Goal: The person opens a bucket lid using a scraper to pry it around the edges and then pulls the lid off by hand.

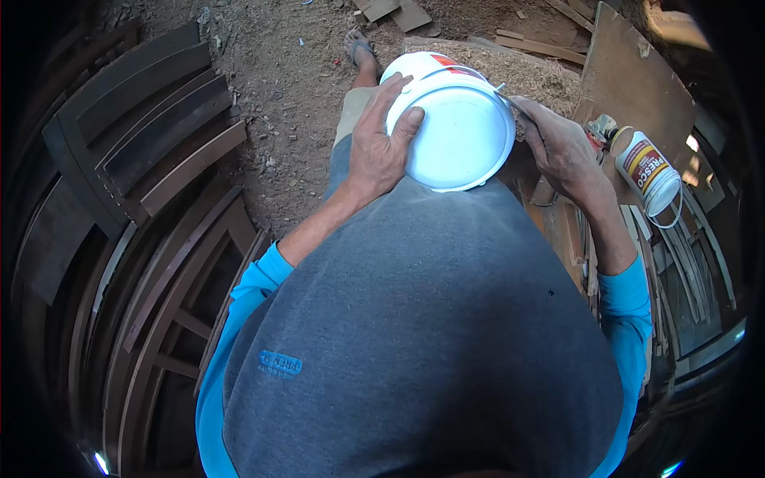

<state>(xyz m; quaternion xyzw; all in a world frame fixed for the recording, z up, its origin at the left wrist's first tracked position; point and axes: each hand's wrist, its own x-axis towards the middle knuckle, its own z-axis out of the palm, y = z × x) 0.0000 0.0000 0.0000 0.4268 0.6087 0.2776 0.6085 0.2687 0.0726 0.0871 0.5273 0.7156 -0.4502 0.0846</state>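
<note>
A white plastic bucket with a red patch on its side is tilted in front of my lap, its round white end facing me. The bucket's thin handle arches over the far side. My left hand grips the bucket's left side, thumb pressed on the rim of the white end. At the right rim is my right hand, fingers curled together. A thin grey edge shows between its fingers and the rim; I cannot make out what it is.
On the right, another white bucket with a yellow and maroon label sits by wood strips and a leaning brown board. Dark wooden frames are stacked at the left. Wood scraps and sawdust cover the dirt ground. My bare foot is ahead.
</note>
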